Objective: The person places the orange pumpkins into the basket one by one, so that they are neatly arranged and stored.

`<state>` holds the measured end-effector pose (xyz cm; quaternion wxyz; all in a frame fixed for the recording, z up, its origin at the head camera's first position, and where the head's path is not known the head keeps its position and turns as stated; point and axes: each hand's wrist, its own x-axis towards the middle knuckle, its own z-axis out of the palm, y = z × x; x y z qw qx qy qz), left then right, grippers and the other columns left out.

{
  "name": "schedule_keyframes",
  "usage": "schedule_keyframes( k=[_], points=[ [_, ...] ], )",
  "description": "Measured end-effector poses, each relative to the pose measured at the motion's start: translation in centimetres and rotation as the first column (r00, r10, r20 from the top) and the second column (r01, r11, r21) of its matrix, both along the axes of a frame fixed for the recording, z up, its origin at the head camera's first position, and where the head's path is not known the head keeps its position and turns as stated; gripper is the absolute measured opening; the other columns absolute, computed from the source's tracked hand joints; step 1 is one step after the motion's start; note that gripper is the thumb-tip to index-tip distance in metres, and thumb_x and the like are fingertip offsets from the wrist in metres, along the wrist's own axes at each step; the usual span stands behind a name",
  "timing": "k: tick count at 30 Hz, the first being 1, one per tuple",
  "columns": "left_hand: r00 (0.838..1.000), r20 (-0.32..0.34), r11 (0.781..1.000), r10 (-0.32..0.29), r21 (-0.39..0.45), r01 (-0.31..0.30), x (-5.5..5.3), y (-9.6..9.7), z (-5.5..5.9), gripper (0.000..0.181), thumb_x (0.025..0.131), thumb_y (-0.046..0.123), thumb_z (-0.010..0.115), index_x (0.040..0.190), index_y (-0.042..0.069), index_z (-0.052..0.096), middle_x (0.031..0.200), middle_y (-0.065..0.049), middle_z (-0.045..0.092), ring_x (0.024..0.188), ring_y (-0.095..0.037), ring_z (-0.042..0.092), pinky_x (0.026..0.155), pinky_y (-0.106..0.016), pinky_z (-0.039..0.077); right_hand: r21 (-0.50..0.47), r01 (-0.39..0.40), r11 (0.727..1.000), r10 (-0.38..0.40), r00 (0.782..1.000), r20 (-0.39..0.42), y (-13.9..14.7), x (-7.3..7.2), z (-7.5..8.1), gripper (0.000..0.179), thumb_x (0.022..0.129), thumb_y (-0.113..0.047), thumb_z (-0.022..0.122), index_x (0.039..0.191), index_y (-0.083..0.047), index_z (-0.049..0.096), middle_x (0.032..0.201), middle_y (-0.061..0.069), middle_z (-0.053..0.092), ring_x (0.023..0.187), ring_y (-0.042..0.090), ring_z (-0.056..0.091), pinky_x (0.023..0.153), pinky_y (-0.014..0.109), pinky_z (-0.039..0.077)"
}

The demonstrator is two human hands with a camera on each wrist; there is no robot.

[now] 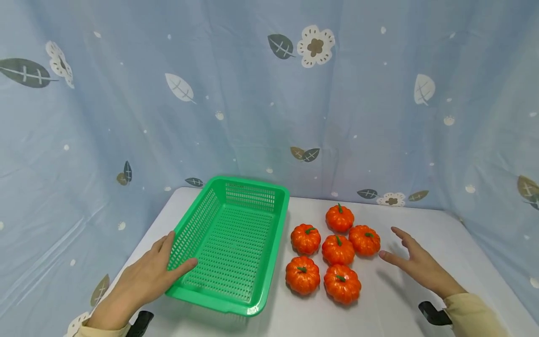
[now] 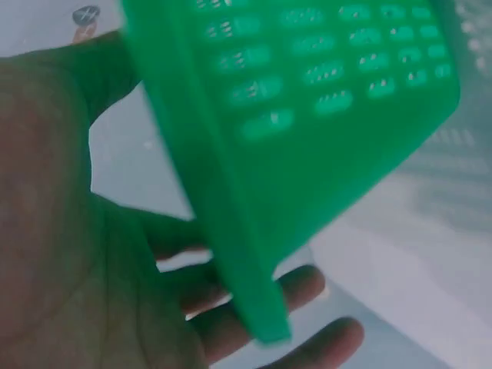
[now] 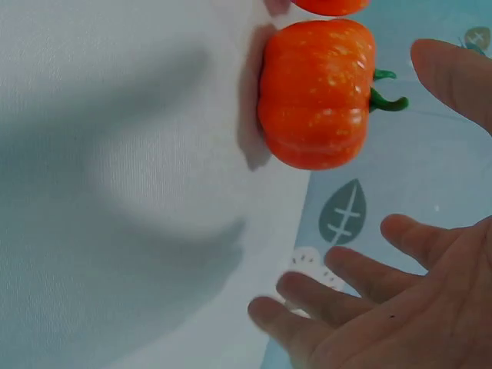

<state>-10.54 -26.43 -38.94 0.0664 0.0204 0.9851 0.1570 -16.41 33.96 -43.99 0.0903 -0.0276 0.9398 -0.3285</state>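
The left hand (image 1: 143, 281) clasps the green perforated plastic basket's (image 1: 236, 243) near rim, thumb inside. The right hand (image 1: 414, 262), fingers spread and holding nothing, hovers beside the small orange toy pumpkins (image 1: 364, 240); a careless reach could set them rolling.

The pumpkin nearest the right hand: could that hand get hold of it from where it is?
Probably yes. The right hand hovers open just beside the pumpkin, fingers spread toward it, and nothing lies between them on the table. The other pumpkins sit on its far side, away from the hand.
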Motion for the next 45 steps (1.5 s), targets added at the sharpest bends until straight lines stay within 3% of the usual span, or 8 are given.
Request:
schedule_keyframes(
  k=[4, 12, 19, 27, 37, 45],
  points=[
    [1.000, 0.026, 0.999, -0.015, 0.031, 0.015, 0.3, -0.6, 0.4, 0.109, 0.092, 0.077, 0.045, 0.161, -0.001, 0.015, 0.158, -0.031, 0.028, 0.136, -0.055, 0.038, 0.088, -0.072, 0.041, -0.025, -0.023, 0.999, 0.023, 1.000, 0.005, -0.5, -0.1, -0.8, 0.097, 0.095, -0.054, 0.065, 0.160, -0.001, 0.016, 0.159, 0.034, 0.022, 0.135, 0.058, 0.033, 0.099, 0.074, 0.035],
    [0.997, 0.072, 0.996, -0.034, 0.089, 0.028, 1.2, -1.2, 0.8, 0.108, 0.090, 0.077, 0.050, 0.164, 0.007, 0.012, 0.158, -0.027, 0.033, 0.134, -0.053, 0.042, 0.090, -0.069, 0.042, -0.070, -0.060, 0.996, 0.057, 0.998, -0.035, -1.8, -0.7, -1.2, 0.094, 0.094, -0.048, 0.069, 0.158, 0.000, 0.021, 0.157, 0.032, 0.027, 0.135, 0.055, 0.038, 0.102, 0.068, 0.038],
    [0.996, 0.059, 0.994, -0.064, 0.090, 0.059, 0.9, -1.0, 1.1, 0.108, 0.091, 0.073, 0.054, 0.162, 0.002, 0.015, 0.155, -0.029, 0.035, 0.132, -0.054, 0.044, 0.091, -0.067, 0.043, -0.080, -0.054, 0.995, 0.051, 0.998, -0.038, -2.8, -2.4, -1.4, 0.098, 0.093, -0.052, 0.070, 0.159, -0.001, 0.020, 0.159, 0.031, 0.026, 0.135, 0.056, 0.037, 0.102, 0.070, 0.037],
    [0.996, 0.050, 0.995, -0.073, 0.067, 0.070, 0.7, -0.5, 1.5, 0.108, 0.091, 0.074, 0.054, 0.161, 0.000, 0.017, 0.155, -0.029, 0.036, 0.132, -0.053, 0.045, 0.090, -0.068, 0.044, 0.006, -0.042, 0.999, 0.042, 0.997, -0.064, -3.1, -3.8, -1.6, 0.100, 0.089, -0.055, 0.072, 0.156, 0.002, 0.026, 0.152, 0.034, 0.034, 0.135, 0.054, 0.036, 0.103, 0.072, 0.033],
    [0.996, 0.069, 0.998, -0.048, 0.042, 0.046, 0.7, -0.8, 1.4, 0.111, 0.090, 0.076, 0.052, 0.161, 0.000, 0.015, 0.156, -0.029, 0.036, 0.130, -0.054, 0.046, 0.088, -0.069, 0.043, 0.016, 0.031, 0.999, -0.031, 1.000, 0.001, -2.7, -3.9, -1.5, 0.105, 0.085, -0.064, 0.072, 0.152, 0.004, 0.030, 0.147, 0.033, 0.039, 0.126, 0.052, 0.044, 0.097, 0.065, 0.044],
    [0.996, 0.074, 0.999, -0.041, 0.032, 0.039, 0.9, -1.2, 1.2, 0.114, 0.088, 0.077, 0.055, 0.161, -0.001, 0.016, 0.156, -0.029, 0.036, 0.130, -0.055, 0.046, 0.086, -0.070, 0.043, -0.016, 0.072, 0.997, -0.073, 0.996, -0.042, -2.0, -3.4, -1.5, 0.106, 0.087, -0.060, 0.072, 0.155, 0.005, 0.023, 0.152, 0.034, 0.032, 0.129, 0.054, 0.040, 0.098, 0.067, 0.042]
  ],
)
